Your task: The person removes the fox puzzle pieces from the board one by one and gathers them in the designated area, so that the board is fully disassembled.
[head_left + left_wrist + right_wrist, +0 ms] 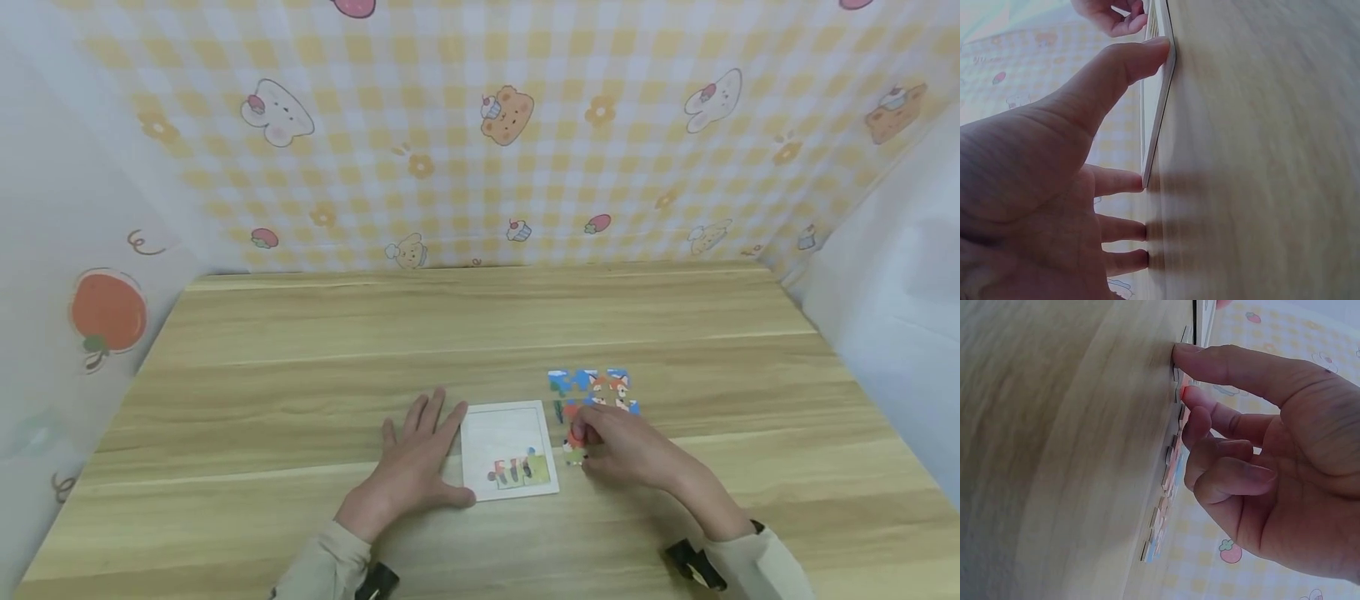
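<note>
A white square puzzle tray (pixel 495 433) lies on the table, with several joined pieces (pixel 517 472) in its lower right corner. My left hand (pixel 416 467) rests along the tray's left side, fingers spread, thumb by the near corner; in the left wrist view the thumb (pixel 1147 56) lies against the tray's edge. To the right of the tray, my right hand (pixel 626 446) reaches over loose pieces, its thumb and index finger bent about a puzzle piece (pixel 574 454) with green and red on it. Its other fingers (pixel 1229 469) are curled. Part of the loose pieces is hidden under this hand.
Behind the right hand lie more loose puzzle pieces (pixel 573 381), blue with a fox face, close together in rows. The wooden table (pixel 300 333) meets a yellow checked cloth (pixel 450 192) at the back. Pale cloths hang at both sides.
</note>
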Demonstrator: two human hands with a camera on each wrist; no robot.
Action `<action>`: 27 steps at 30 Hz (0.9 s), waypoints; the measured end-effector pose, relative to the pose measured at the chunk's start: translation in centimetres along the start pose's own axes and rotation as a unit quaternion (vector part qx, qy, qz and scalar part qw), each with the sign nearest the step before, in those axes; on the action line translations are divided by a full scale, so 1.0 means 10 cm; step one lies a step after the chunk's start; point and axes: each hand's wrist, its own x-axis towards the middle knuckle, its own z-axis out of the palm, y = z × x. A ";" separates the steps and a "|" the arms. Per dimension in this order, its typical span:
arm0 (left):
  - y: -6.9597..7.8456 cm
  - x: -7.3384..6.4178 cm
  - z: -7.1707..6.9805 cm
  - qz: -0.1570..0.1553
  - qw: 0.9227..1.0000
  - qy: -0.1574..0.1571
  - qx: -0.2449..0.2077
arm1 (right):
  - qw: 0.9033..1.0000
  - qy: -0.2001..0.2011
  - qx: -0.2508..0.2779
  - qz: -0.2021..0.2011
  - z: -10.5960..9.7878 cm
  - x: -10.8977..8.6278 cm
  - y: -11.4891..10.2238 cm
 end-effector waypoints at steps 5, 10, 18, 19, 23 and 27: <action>-0.01 0.00 0.01 0.000 1.000 -0.001 -0.005 | 1.000 0.008 0.010 0.008 0.00 -0.04 -0.01; -0.02 -0.01 0.02 0.000 1.000 -0.006 -0.022 | 0.998 0.039 0.037 0.032 -0.07 -0.17 -0.03; -0.03 -0.01 0.00 0.000 1.000 -0.010 -0.027 | 0.997 0.059 0.031 -0.044 -0.09 -0.18 -0.16; -0.03 -0.01 0.00 0.001 1.000 -0.009 -0.025 | 0.996 0.056 0.031 -0.057 -0.08 -0.16 -0.19; -0.03 -0.01 0.00 0.004 1.000 -0.005 -0.023 | 0.995 0.040 0.031 -0.080 -0.02 -0.07 -0.30; -0.03 -0.01 0.01 0.002 1.000 -0.005 -0.020 | 0.996 0.020 0.026 -0.078 0.04 0.02 -0.41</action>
